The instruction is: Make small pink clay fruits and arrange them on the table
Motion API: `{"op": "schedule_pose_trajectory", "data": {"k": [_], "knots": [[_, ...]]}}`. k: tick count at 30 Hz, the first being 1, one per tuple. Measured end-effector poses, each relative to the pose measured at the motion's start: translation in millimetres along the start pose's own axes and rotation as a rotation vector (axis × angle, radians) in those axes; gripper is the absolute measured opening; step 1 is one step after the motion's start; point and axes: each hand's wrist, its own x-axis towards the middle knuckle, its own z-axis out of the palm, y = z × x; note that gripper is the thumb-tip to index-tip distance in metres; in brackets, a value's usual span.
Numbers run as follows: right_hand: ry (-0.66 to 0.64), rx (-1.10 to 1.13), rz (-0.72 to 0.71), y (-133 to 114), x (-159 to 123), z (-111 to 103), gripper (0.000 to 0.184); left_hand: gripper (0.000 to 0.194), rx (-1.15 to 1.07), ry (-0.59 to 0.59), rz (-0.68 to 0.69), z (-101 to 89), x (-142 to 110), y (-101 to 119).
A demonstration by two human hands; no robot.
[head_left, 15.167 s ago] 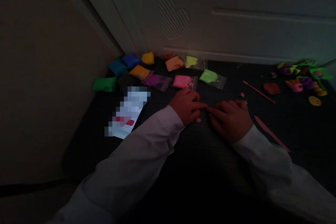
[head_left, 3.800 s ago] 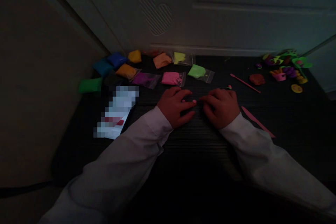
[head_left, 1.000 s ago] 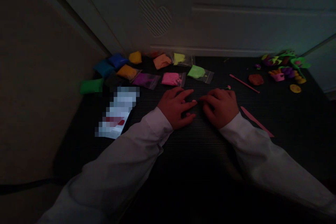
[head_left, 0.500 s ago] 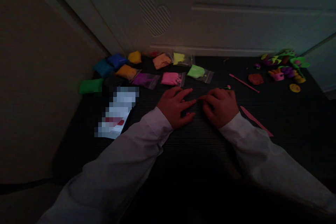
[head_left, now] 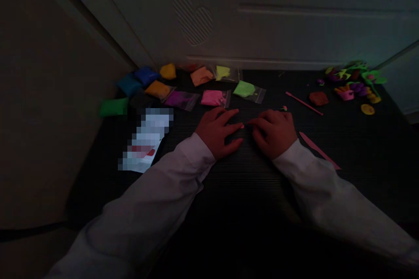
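Note:
Fingers spread, my left hand [head_left: 218,133] lies palm down low over the dark tabletop [head_left: 242,183]. A tiny pink piece [head_left: 242,126] shows at one of its fingertips; whether it sticks there or lies beneath, I cannot tell. Just to the right, my right hand [head_left: 275,133] rests with its index finger stretched toward that fingertip and its other fingers bent. Nothing shows in it. Beyond its knuckles lies a small pink-and-green clay piece [head_left: 284,108]. A pink modelling knife [head_left: 319,150] is beside my right wrist, and a thin pink stick tool [head_left: 304,103] lies farther back.
Bags of coloured clay, among them pink [head_left: 212,97], light green [head_left: 245,89] and green [head_left: 114,107], line the back and left. A lit phone [head_left: 147,139] lies near my left forearm. Reddish clay [head_left: 318,98] and small clay figures [head_left: 358,80] are at the right. A panel [head_left: 278,35] rises behind.
A pink piece now shows at a left fingertip. Small pinkish bits seen between the left fingers before are out of sight. Both hands have barely moved.

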Motion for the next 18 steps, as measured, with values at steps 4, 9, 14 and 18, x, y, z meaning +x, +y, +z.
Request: {"op": "schedule_pose_trajectory", "data": {"k": [4, 9, 14, 18], "knots": [[-0.002, -0.001, 0.004, -0.1, 0.4, -0.1, 0.023, 0.043, -0.005, 0.021, -0.005, -1.2, -0.6, 0.6], [0.0, -0.006, 0.0, -0.1, 0.3, -0.6, 0.023, 0.039, 0.001, 0.047, 0.011, -0.3, -2.0, -0.9], [-0.011, -0.008, 0.002, -0.7, 0.4, -1.2, 0.023, 0.038, 0.016, 0.041, 0.011, 0.0, -1.6, -0.9], [-0.014, -0.004, 0.007, -0.9, 0.3, -1.3, 0.023, 0.038, 0.02, 0.046, 0.023, -1.1, -1.8, -0.4]]}}
